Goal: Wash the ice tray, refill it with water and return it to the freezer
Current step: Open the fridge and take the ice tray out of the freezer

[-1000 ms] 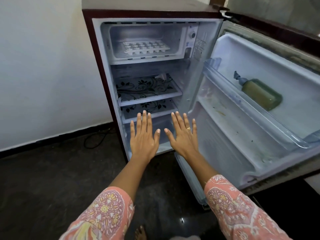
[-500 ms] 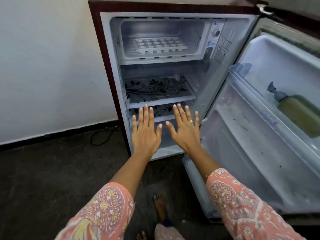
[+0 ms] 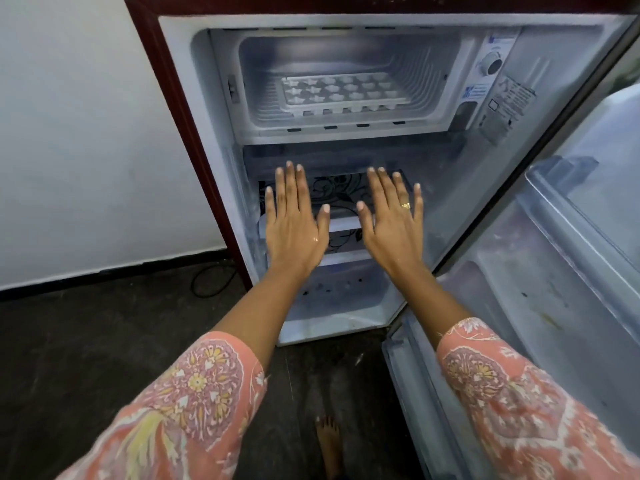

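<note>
White plastic, the ice tray [image 3: 341, 93] lies flat on the floor of the freezer compartment [image 3: 346, 77], in the upper middle of the frame. Its small cells face up. Whether they hold water or ice, I cannot tell.

Both arms are stretched forward from the bottom of the frame, in sleeves with a pink flower pattern. The left hand [image 3: 294, 223] is in the centre, slightly to the left, with the palm down and the back of the hand to the camera. Its fingers are straight and nearly together, the thumb pointing to the right. The right hand [image 3: 393, 220] is beside it, in the same pose, with the thumb pointing to the left and a gold ring [image 3: 405, 205] on one finger. The two hands are flat and empty; they hold nothing and do not touch each other. They are seen in front of the glass shelf [image 3: 341, 194] with black flower drawing, well below the tray.

The fridge door [image 3: 554, 271] stands open on the right side of the frame. A bare foot [image 3: 329, 445] is on the dark floor [image 3: 86, 341] at the bottom centre.
</note>
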